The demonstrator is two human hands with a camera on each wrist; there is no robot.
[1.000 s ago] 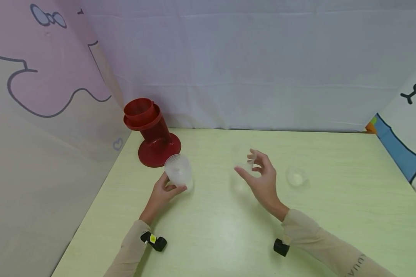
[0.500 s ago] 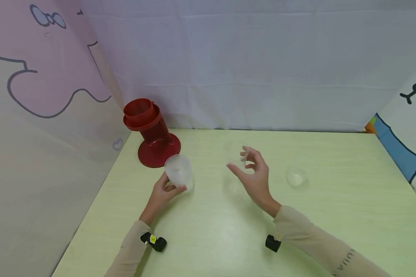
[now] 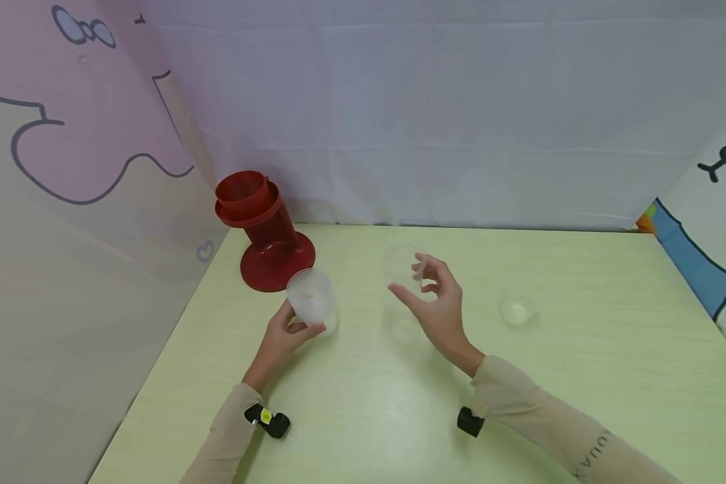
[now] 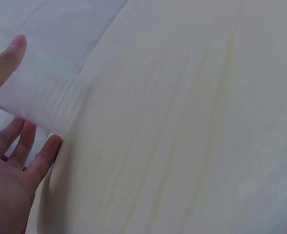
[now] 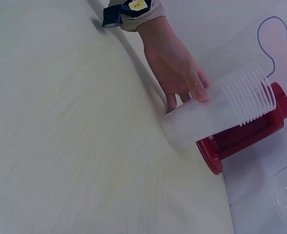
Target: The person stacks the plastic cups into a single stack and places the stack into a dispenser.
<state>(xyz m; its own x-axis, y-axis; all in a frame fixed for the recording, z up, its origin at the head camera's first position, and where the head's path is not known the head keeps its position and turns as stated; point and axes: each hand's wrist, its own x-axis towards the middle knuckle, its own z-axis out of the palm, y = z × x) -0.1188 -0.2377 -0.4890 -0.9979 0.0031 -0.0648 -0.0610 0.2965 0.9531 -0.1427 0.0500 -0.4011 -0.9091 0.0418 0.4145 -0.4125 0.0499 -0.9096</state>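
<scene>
I see the right hand [image 3: 440, 310], pinching a clear cup [image 3: 400, 270] over the desk [image 3: 369, 417], has shifted left toward the cup stack [image 3: 311, 297] gripped in the left hand [image 3: 283, 339] near the red stand [image 3: 273, 235]; I judge the gap narrower, not closed.

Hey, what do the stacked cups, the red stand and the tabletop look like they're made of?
Stacked cups: probably thin plastic, smooth; they're translucent, with many rims showing. Red stand: likely rigid plastic, glossy, judging by highlights on its base. Tabletop: wood or wood-effect laminate, slightly shiny; streaky grain shows, but I can't tell which.
</scene>
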